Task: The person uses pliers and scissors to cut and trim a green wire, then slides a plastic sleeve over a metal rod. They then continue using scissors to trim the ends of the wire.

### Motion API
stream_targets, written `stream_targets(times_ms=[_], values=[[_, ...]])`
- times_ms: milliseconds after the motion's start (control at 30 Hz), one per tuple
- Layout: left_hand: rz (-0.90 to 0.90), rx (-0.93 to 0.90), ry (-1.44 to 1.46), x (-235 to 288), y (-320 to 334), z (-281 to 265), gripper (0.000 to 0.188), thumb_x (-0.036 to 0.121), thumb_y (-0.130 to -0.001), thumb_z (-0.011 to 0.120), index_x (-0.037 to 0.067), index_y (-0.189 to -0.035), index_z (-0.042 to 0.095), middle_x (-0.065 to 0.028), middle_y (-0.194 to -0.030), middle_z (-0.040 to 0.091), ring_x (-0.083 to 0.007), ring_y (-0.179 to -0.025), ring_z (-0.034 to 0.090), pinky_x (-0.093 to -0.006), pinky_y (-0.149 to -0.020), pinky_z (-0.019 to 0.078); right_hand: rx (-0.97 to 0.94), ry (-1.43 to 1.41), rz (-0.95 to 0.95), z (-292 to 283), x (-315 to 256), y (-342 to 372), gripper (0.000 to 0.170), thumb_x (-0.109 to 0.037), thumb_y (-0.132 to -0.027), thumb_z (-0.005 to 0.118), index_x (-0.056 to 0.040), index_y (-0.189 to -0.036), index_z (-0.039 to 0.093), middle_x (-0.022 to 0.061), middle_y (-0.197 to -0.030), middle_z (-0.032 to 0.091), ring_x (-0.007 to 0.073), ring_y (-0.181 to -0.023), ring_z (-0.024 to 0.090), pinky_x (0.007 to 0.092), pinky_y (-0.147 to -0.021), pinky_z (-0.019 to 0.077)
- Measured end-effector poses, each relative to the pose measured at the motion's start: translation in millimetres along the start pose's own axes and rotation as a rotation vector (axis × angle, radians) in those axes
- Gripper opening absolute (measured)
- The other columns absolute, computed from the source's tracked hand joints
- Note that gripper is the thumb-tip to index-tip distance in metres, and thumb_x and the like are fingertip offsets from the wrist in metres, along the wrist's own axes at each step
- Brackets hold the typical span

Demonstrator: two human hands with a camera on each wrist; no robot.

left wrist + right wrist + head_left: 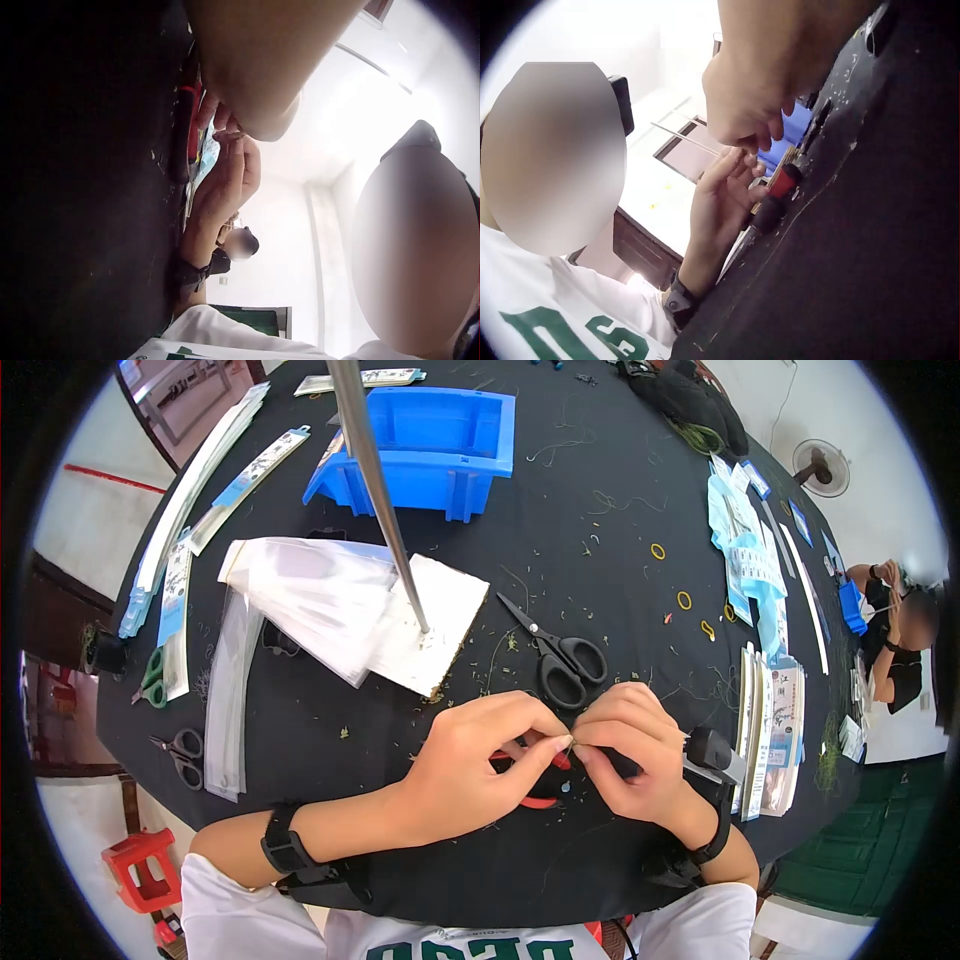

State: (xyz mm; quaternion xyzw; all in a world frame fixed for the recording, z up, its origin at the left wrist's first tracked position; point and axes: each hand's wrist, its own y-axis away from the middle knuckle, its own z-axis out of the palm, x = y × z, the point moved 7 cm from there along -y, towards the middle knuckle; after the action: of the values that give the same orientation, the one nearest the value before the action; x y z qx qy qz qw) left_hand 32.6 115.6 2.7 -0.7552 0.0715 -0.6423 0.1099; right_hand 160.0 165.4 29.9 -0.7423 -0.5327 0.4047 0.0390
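Note:
My left hand [470, 765] and right hand [635, 750] meet at the near middle of the table, thumb and fingertips together. Between them they pinch a thin strand [571, 748], mostly hidden by the fingers; I cannot tell its exact kind. Beneath the hands lies a red-handled tool [541, 802], partly covered by them. Black-handled scissors [570, 660] rest just beyond the fingertips, blades pointing away to the left. In the left wrist view the right hand [236, 169] faces the left one; the right wrist view shows the left hand [724, 184] below the right.
A metal pole [380, 480] rises from a white board [440, 610] beside clear plastic sleeves [300, 595]. Behind stands a blue bin [440, 465]. Packets [780, 730] stack on the right, near yellow rubber bands [684, 600]. Small scissors [185, 755] lie left. Another person [895, 625] sits far right.

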Motion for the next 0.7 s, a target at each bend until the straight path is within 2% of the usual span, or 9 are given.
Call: stream_targets(times_ms=[367, 467, 600, 700], values=[[0.234, -0.021, -0.225, 9, 3, 6, 0.009, -0.004, -0.077, 0.068, 0.000, -0.085, 0.064, -0.0088, -0.080, 0.065, -0.0154, -0.065, 0.062, -0.0249, -0.054, 0.0482, 0.011, -0.045, -0.007, -1, 1, 4, 0.012, -0.001, -0.064, 0.066, -0.0065, -0.074, 0.062, 0.0041, -0.076, 0.063, 0.0218, -0.073, 0.059, 0.0330, -0.071, 0.0433], [0.387, 0.002, -0.259, 11, 4, 6, 0.011, -0.004, -0.076, 0.069, 0.001, -0.086, 0.064, -0.0077, -0.079, 0.065, -0.0160, -0.066, 0.062, -0.0253, -0.054, 0.0475, -0.018, -0.092, 0.012, 1, 3, 5, 0.009, -0.002, -0.067, 0.065, -0.0056, -0.074, 0.062, 0.0047, -0.077, 0.063, 0.0218, -0.073, 0.059, 0.0328, -0.071, 0.0434], [0.493, 0.000, -0.322, 16, 10, 8, 0.015, -0.003, -0.075, 0.071, 0.001, -0.088, 0.064, -0.0082, -0.080, 0.065, -0.0174, -0.068, 0.062, -0.0264, -0.057, 0.0483, -0.066, -0.353, 0.215, 10, 16, 13, 0.001, -0.003, -0.076, 0.062, -0.0030, -0.076, 0.062, 0.0060, -0.076, 0.063, 0.0208, -0.073, 0.059, 0.0322, -0.072, 0.0435], [0.381, -0.018, -0.285, 17, 11, 9, 0.018, -0.002, -0.073, 0.073, 0.001, -0.089, 0.064, -0.0097, -0.082, 0.064, -0.0193, -0.069, 0.063, -0.0274, -0.058, 0.0490, -0.064, -0.479, 0.285, 14, 19, 16, 0.005, -0.004, -0.081, 0.060, -0.0016, -0.077, 0.061, 0.0066, -0.075, 0.063, 0.0201, -0.073, 0.059, 0.0319, -0.072, 0.0441]])
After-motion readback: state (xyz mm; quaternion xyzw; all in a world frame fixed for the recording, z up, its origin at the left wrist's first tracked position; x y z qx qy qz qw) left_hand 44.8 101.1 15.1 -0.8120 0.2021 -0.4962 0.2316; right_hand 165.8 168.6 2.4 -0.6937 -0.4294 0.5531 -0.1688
